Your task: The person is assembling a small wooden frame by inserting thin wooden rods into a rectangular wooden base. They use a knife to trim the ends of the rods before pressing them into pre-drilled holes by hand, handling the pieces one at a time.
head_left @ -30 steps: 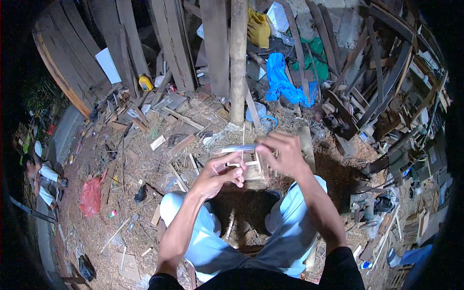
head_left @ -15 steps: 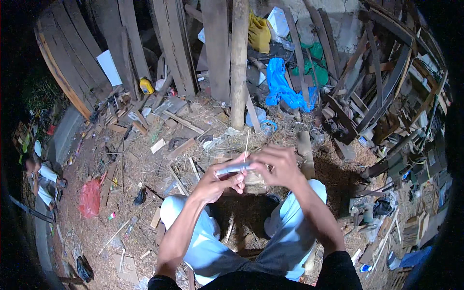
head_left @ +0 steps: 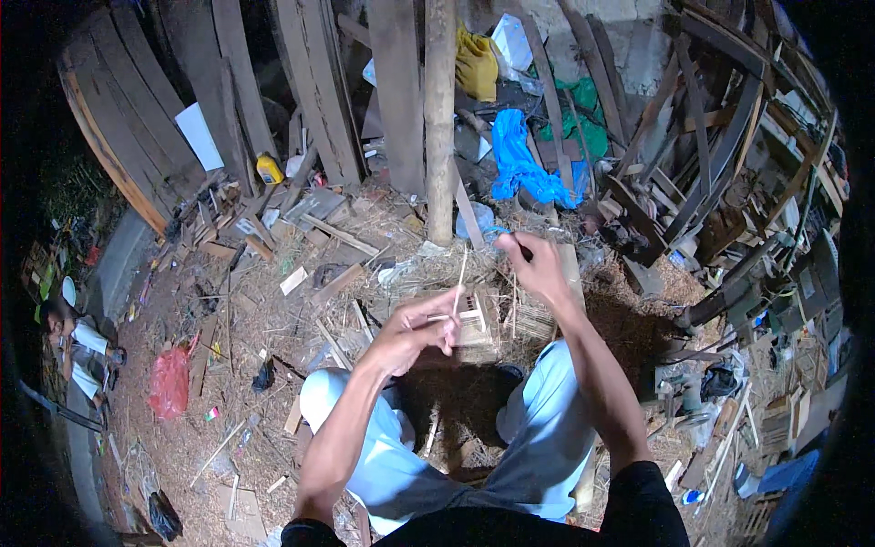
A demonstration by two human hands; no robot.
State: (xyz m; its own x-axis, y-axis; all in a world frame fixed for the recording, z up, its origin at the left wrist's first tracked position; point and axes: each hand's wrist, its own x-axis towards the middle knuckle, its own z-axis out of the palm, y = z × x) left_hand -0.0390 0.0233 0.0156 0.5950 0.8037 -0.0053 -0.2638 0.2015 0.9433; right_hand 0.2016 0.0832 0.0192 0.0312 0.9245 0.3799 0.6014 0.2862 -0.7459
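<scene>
My left hand (head_left: 408,339) is closed around a thin pale wooden stick (head_left: 459,290), which points up and away from me between thumb and fingers. To the right and farther off, my right hand (head_left: 538,269) is raised with its fingers curled in. A small dark bit shows at those fingers, but I cannot make out what it is. Below and between the hands sits a low wooden piece (head_left: 474,337) with pale slats on it. A bundle of thin sticks (head_left: 536,324) lies just right of it, under my right wrist.
Wood scraps and shavings litter the ground. A wooden post (head_left: 439,128) stands ahead, with leaning planks (head_left: 314,91) behind. A blue plastic sheet (head_left: 524,164) lies beyond my right hand. A red plastic bag (head_left: 169,378) is at left, near a seated person (head_left: 84,351).
My right hand has moved away from my left, to the right and farther off. The grey cylinder-like thing between my hands no longer shows. My left hand still grips the stick.
</scene>
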